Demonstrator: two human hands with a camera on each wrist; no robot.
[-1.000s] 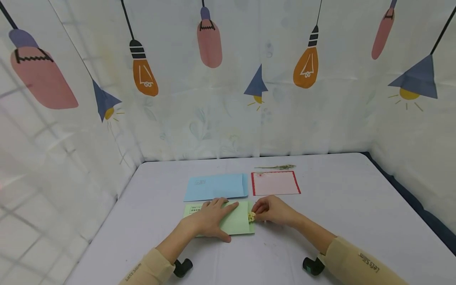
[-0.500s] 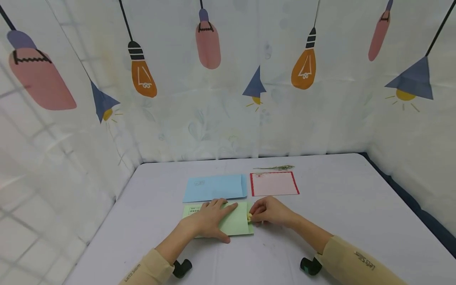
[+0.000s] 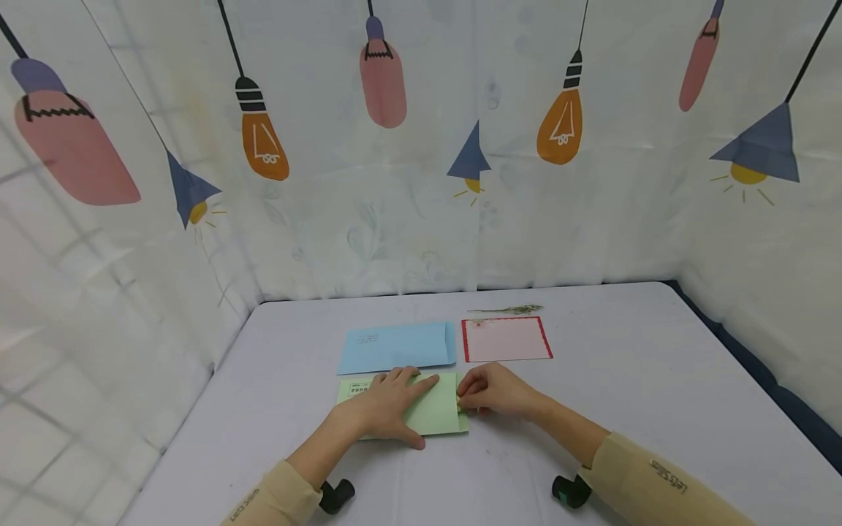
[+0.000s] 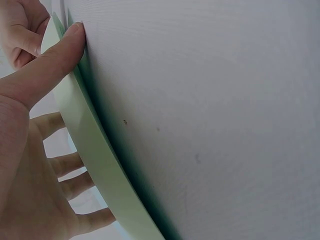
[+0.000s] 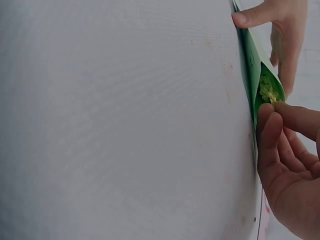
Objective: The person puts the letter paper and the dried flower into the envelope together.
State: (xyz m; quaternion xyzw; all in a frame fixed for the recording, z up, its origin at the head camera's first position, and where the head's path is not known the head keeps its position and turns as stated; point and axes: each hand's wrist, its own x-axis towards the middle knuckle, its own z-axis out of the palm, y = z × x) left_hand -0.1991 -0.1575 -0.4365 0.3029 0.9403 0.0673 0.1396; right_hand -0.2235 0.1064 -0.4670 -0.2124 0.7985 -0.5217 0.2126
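Observation:
A light green envelope [image 3: 437, 415] lies on the white table, its open end to the right. My left hand [image 3: 387, 403] rests on it with spread fingers, the thumb at its near edge. At the open end, my right hand [image 3: 498, 389] pinches a small bunch of yellow flowers [image 5: 269, 90]. In the right wrist view the envelope's mouth bulges apart, and the blossoms sit inside it, just beyond my thumb and fingertips. Seen from the head, my right fingers hide most of the flowers.
Behind the green envelope lies a blue envelope [image 3: 397, 348]. A pale pink card [image 3: 506, 340] with a red border is to its right, and a dried grass sprig [image 3: 516, 310] lies beyond the card. A curtain printed with lamps [image 3: 421, 219] closes off the back.
My right hand has moved slightly left, pushing the yellow flowers further into the green envelope, so less of them shows. My left hand has stayed in place.

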